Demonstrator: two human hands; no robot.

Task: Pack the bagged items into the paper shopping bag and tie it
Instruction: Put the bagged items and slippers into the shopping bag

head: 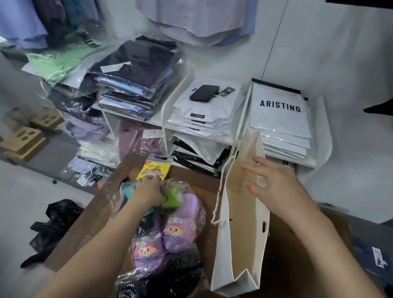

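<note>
A white paper shopping bag [229,240] stands open on the brown table [285,261], its rope handle [218,197] hanging over the left side. My right hand [275,185] rests with fingers spread on the bag's far right rim, holding nothing. My left hand [148,192] is closed on a clear plastic bag holding a green item [171,197] and other small things. Beside it lie purple children's clogs in plastic [180,227], a yellow carded packet [155,169] and a black bagged item [161,284].
A white shelf unit [321,144] behind the table holds stacks of bagged shirts, with a black phone [204,93] on one stack. Shirts hang above. Cardboard boxes [24,140] and a black plastic bag [53,227] lie on the floor at left.
</note>
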